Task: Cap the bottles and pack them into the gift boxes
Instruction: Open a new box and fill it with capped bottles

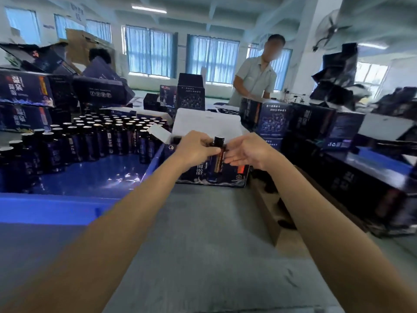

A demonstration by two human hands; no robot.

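Note:
A dark bottle (218,155) with a black cap stands upright between my hands, just in front of an open gift box (204,123) with white flaps. My left hand (196,147) grips the bottle near its neck from the left. Fingers of my right hand (246,152) are spread and touch the bottle's right side; whether they grip it is unclear. Many more dark bottles (94,136) stand in rows inside a blue crate (90,177) on the left.
Stacks of dark printed gift boxes (293,123) fill the right side and the far left (24,89). A brown cardboard insert (270,208) lies at the right on the grey table. A person (255,75) stands across the table.

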